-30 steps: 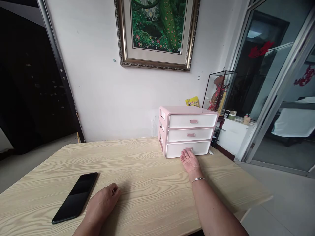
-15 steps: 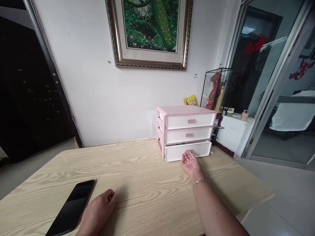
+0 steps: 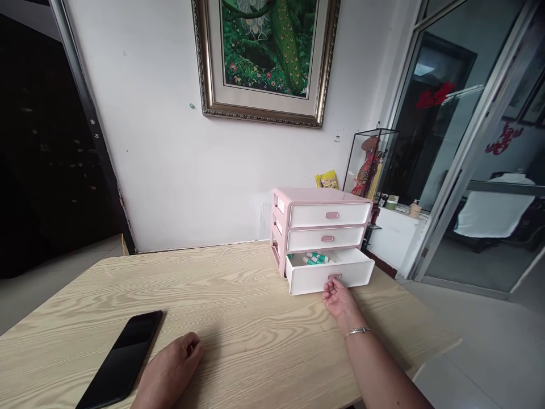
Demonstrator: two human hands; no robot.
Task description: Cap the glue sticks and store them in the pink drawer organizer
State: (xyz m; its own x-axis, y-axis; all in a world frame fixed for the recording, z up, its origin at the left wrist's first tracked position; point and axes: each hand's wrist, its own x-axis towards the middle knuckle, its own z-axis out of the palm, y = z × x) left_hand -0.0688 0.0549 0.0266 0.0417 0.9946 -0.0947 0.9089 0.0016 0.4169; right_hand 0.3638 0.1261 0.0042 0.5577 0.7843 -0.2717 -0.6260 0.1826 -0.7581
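A pink and white drawer unit stands toward the back of the wooden table. Its bottom drawer is pulled partway out, and small green-and-white tubes lie inside. My right hand, palm up, has its fingers closed at the pink drawer handle. The upper two drawers are shut. On the table at the front left rests my left hand, curled into a loose fist with nothing seen in it. A black phone lies just left of it.
The wooden table reaches the white wall, where a framed peacock picture hangs. Behind the unit are a yellow packet and a glass case with a figure in it. A glass door stands at the right.
The bottom drawer has slid further out toward me with my right hand at its handle, so the tubes inside now show. My left hand stays put. The view has shifted slightly.
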